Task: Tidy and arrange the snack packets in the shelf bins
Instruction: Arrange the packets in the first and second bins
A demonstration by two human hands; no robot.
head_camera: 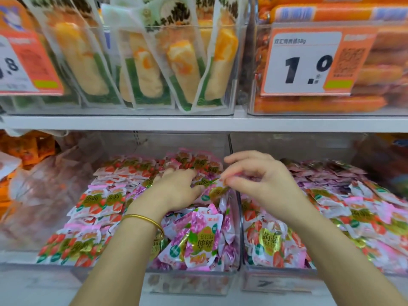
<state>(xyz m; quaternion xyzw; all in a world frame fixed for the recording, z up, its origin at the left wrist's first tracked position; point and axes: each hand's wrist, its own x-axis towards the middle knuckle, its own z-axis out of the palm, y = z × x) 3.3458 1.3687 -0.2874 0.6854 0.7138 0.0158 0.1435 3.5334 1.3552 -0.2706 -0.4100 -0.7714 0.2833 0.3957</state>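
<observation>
So your left hand (pixel 176 191) is lying flat on the heap in the middle bin (pixel 187 281), fingers stretched out and a bit spread, pressing on the packets near the back. There's a gold bangle (pixel 143 219) on that wrist.

Your right hand (pixel 258 180) is up over the divider between the middle bin and the right bin (pixel 276 281). Its thumb and a fingertip pinch the top edge of one packet (pixel 217 192), and the other fingers are loosely curled above it. That packet sits at the right side of the middle bin, just beside your left fingertips, with its lower part down among the others.

In the middle bin, the strawberry packets (pixel 99 202) are stacked in fairly neat rows on the left. The purple packets (pixel 198 237) are jumbled at the front right, some standing on end. The right bin is a mix too, with strawberry ones in front and purple ones further back.

Left of all that is a bag (pixel 44 184) with orange stuff in it, too blurry to make out. Above the white shelf (pixel 132 122) are clear bins of yellow-and-green pouches (pixel 152 69) and orange sausages (pixel 320 104), with a price tag (pixel 309 62) reading 1.0.
</observation>
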